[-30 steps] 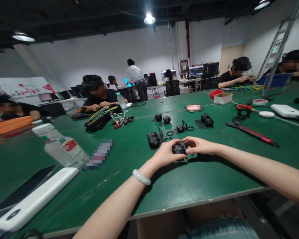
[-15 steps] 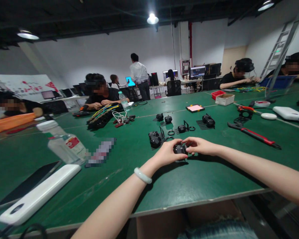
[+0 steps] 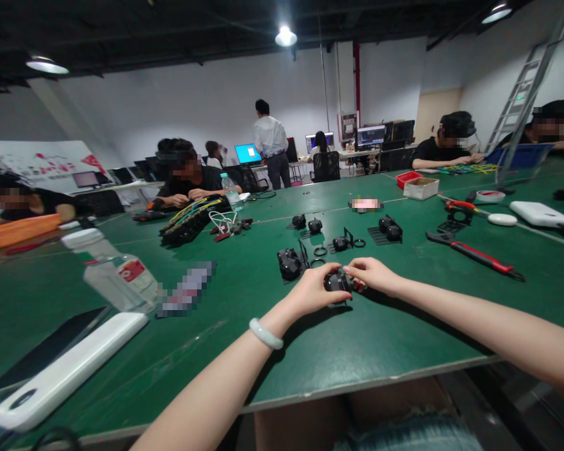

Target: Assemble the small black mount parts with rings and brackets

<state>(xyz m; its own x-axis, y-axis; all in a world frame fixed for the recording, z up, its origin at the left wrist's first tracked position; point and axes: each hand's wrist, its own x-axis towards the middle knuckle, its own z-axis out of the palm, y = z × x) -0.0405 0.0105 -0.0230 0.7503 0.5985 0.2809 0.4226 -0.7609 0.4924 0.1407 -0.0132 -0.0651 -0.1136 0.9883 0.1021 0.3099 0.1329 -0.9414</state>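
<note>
At the green table (image 3: 380, 338), left hand (image 3: 313, 291) and right hand (image 3: 373, 275) pinch a black plastic part (image 3: 336, 283), likely light and stiff; grip its sides.

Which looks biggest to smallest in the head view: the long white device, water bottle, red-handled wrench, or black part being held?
1. long white device, nearest the camera, so exaggerated
2. water bottle
3. red-handled wrench, about bottle-length but thinner
4. black part

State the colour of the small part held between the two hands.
Black. The small part shows best in the head view.
</note>
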